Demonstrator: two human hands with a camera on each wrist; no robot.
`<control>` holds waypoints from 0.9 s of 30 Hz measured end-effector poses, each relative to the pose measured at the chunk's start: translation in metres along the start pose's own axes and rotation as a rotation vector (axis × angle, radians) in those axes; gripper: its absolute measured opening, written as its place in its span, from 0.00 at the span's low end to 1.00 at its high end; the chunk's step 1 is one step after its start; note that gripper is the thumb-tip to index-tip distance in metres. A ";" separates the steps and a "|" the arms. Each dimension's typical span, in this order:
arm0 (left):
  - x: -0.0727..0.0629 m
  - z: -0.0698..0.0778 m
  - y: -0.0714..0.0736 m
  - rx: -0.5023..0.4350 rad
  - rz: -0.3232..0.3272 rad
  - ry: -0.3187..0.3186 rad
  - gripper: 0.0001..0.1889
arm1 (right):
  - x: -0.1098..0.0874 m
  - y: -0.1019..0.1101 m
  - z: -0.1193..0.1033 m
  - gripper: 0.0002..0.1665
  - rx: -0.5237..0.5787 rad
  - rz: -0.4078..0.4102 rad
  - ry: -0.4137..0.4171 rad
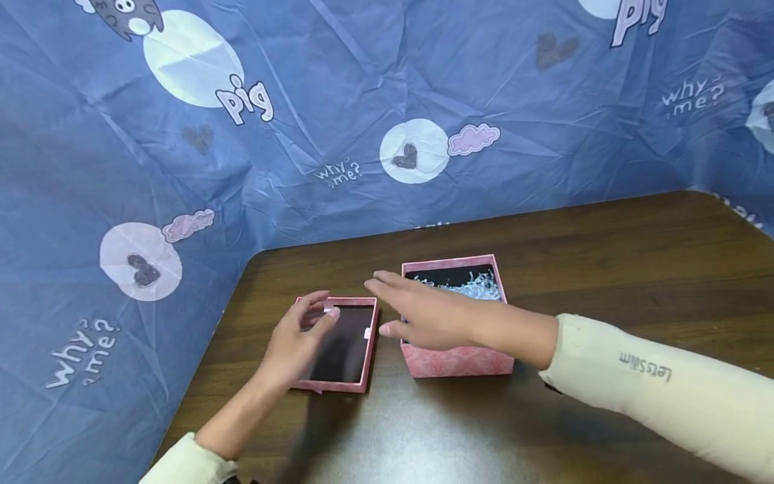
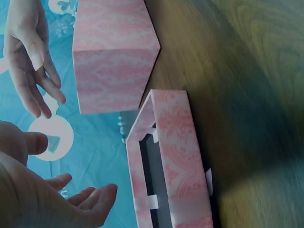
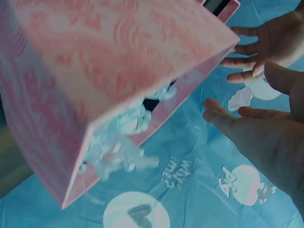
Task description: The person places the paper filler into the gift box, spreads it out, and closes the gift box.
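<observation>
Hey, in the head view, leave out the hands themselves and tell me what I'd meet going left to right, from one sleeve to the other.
Left sleeve, shallow pink tray, deeper pink box with blue shreds inside, right sleeve.

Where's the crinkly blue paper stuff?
In the head view, the blue shredded paper is inside the deeper pink box, just right of centre, partly hidden by the right hand. The shallow pink tray is to its left.

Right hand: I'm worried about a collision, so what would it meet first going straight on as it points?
The right hand would probably meet the left hand first; depth is unclear, so it might narrowly miss.
</observation>
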State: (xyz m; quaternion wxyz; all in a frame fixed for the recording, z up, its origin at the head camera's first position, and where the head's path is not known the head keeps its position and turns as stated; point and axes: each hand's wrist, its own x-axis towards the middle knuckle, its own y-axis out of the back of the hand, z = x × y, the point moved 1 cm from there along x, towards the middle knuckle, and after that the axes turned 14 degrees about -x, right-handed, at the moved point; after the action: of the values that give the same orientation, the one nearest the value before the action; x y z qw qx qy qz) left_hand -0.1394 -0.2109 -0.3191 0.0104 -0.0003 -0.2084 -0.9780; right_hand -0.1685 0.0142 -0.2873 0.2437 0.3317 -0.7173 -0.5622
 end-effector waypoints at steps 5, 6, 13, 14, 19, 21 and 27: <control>0.000 0.000 0.008 0.040 0.052 0.040 0.23 | 0.003 -0.008 -0.008 0.39 0.022 0.067 0.037; 0.000 -0.001 0.009 0.046 0.062 0.042 0.22 | 0.003 -0.009 -0.010 0.39 0.024 0.076 0.044; 0.001 -0.004 0.017 0.113 0.073 0.068 0.22 | 0.001 -0.018 -0.024 0.39 0.065 0.101 0.073; 0.002 -0.006 0.019 0.143 0.063 0.073 0.24 | 0.000 -0.019 -0.026 0.39 0.079 0.097 0.075; 0.007 -0.015 0.033 0.298 0.019 0.095 0.33 | -0.001 -0.024 -0.037 0.37 0.142 0.070 0.094; 0.010 -0.019 0.039 0.328 0.017 0.107 0.35 | -0.001 -0.026 -0.040 0.36 0.142 0.071 0.109; 0.013 -0.030 0.051 0.392 -0.003 0.149 0.41 | 0.002 -0.035 -0.045 0.35 0.125 0.048 0.114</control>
State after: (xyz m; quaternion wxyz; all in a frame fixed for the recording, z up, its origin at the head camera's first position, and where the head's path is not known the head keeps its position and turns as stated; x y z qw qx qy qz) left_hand -0.1515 -0.2694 -0.3254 0.0242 0.0746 -0.3932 -0.9161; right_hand -0.1301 -0.0219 -0.3101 0.2763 0.3603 -0.7439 -0.4904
